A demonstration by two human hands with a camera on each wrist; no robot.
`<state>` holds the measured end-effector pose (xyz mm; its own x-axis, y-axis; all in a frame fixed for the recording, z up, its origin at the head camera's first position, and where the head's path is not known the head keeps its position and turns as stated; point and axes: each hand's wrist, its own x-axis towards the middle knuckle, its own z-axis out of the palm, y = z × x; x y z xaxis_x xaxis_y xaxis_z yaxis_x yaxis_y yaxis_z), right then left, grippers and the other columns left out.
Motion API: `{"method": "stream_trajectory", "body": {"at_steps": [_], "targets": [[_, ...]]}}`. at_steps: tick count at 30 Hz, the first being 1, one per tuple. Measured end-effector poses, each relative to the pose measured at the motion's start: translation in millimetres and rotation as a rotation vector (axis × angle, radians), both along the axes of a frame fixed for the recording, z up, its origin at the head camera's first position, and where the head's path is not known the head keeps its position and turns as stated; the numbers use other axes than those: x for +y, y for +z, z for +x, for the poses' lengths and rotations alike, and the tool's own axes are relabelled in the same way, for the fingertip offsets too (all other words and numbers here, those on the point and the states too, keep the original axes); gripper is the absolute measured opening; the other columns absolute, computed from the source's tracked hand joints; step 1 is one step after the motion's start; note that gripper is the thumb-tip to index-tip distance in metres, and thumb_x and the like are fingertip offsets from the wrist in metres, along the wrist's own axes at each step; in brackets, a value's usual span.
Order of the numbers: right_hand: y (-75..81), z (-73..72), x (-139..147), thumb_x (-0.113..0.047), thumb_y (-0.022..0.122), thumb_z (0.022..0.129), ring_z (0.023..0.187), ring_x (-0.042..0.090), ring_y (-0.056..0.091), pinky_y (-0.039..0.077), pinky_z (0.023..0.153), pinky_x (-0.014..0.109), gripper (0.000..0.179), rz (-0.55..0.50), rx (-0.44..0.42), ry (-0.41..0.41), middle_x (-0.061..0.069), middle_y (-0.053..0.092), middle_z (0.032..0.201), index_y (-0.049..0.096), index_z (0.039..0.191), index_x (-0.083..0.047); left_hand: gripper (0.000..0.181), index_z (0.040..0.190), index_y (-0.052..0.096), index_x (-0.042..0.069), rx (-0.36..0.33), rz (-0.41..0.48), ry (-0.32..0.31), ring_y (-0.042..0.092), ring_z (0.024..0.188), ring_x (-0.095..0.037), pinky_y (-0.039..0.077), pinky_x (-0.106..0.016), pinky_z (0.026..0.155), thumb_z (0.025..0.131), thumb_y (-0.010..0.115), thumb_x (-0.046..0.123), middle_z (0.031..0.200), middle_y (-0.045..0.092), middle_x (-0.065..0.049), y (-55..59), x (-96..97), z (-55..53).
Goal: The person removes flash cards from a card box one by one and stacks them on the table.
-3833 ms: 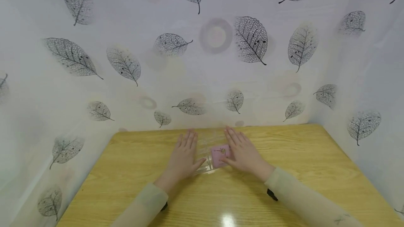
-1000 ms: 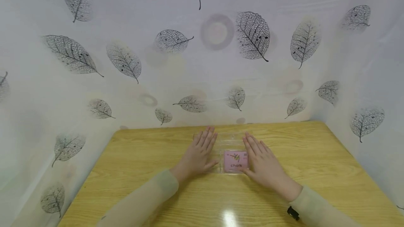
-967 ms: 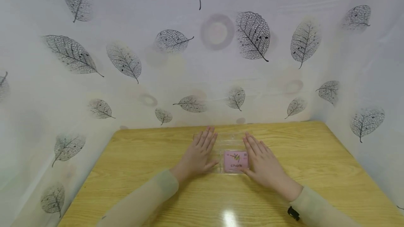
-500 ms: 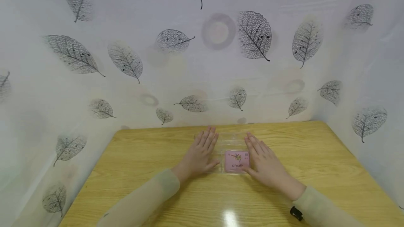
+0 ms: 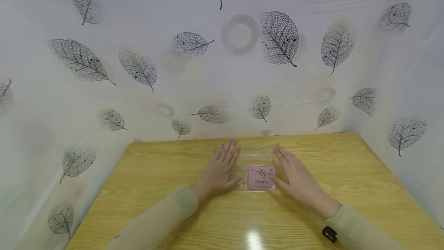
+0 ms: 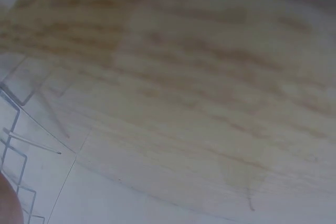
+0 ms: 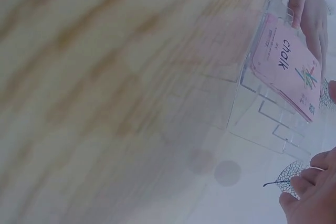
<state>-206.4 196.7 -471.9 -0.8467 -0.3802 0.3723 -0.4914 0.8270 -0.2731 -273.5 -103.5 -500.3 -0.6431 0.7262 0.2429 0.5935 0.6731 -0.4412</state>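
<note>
Pink card's (image 5: 261, 177) right edge lies beside right hand (image 5: 295, 177).

In the right wrist view, you are seeing a pink card stack (image 7: 286, 77) lying tilted across the frame in a clear plastic holder (image 7: 252, 106); its top card is showing the word "chalk" and a drawing of coloured sticks (image 7: 306, 77). Your left hand (image 7: 311, 17) is appearing beyond, at upper right; your right hand (image 7: 315, 195) is occupying the lower right corner, beside a printed leaf (image 7: 287, 177). Blurred wooden tabletop (image 7: 79, 77) is filling the left.
</note>
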Motion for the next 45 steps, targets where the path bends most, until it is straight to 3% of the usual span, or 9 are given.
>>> {"method": "stream_trajectory", "body": {"at_steps": [12,17,27,31,36,45], "targets": [[-3.7,-4.1,8.5,-0.028,0.066,0.103,0.15,0.054,0.039,0.032,0.122,0.073,0.074,-0.229,-0.123,-0.032,0.027,0.037,0.167,0.035,0.161,0.005,0.102,0.168,0.015,-0.003,0.029,0.025,-0.018,0.022,0.164,-0.042,0.024,-0.05,0.135,0.103,0.038,0.072,0.177,0.012,-0.027,-5.2,0.1,-0.5],[-6.6,-5.0,9.9,-0.024,0.065,0.104,0.143,0.054,0.048,0.039,0.117,0.073,0.065,-0.33,-0.142,-0.041,0.03,0.047,0.159,0.041,0.157,0.006,0.103,0.168,0.014,-0.003,0.031,0.01,-0.008,0.023,0.163,-0.041,0.024,-0.05,0.135,0.103,0.036,0.073,0.177,0.012,-0.027,-4.0,0.3,0.3],[-15.0,-8.0,9.1,-0.014,0.064,0.106,0.122,0.043,0.066,0.055,0.107,0.055,0.05,-0.533,-0.197,-0.03,0.026,0.066,0.136,0.051,0.148,0.009,0.102,0.168,0.013,-0.003,0.013,0.015,-0.007,0.022,0.164,-0.041,0.025,-0.051,0.135,0.103,0.037,0.073,0.177,0.01,-0.027,-4.2,0.9,0.8],[-16.0,-9.1,7.7,-0.013,0.063,0.106,0.11,0.022,0.069,0.061,0.098,0.034,0.042,-0.588,-0.24,-0.045,0.021,0.071,0.124,0.057,0.142,0.008,0.102,0.169,0.013,-0.002,0.003,0.022,-0.003,0.018,0.165,-0.041,0.023,-0.052,0.135,0.103,0.037,0.073,0.177,0.009,-0.026,-4.0,1.2,0.7],[-19.1,-9.9,5.4,-0.011,0.062,0.106,0.098,-0.004,0.059,0.056,0.091,0.018,0.035,-0.661,-0.286,-0.056,0.018,0.071,0.116,0.06,0.135,0.008,0.102,0.168,0.014,-0.002,0.009,0.017,0.0,0.017,0.165,-0.042,0.023,-0.052,0.135,0.103,0.037,0.073,0.177,0.009,-0.026,-3.0,1.2,1.2],[-22.9,-10.3,-0.7,-0.014,0.064,0.105,0.091,-0.001,0.059,0.055,0.084,0.016,0.024,-0.759,-0.365,-0.107,0.014,0.069,0.108,0.065,0.12,0.005,0.101,0.168,0.018,-0.002,0.023,0.009,0.003,0.017,0.165,-0.042,0.025,-0.052,0.134,0.103,0.037,0.073,0.176,0.016,-0.026,-2.4,1.8,2.1]]}}
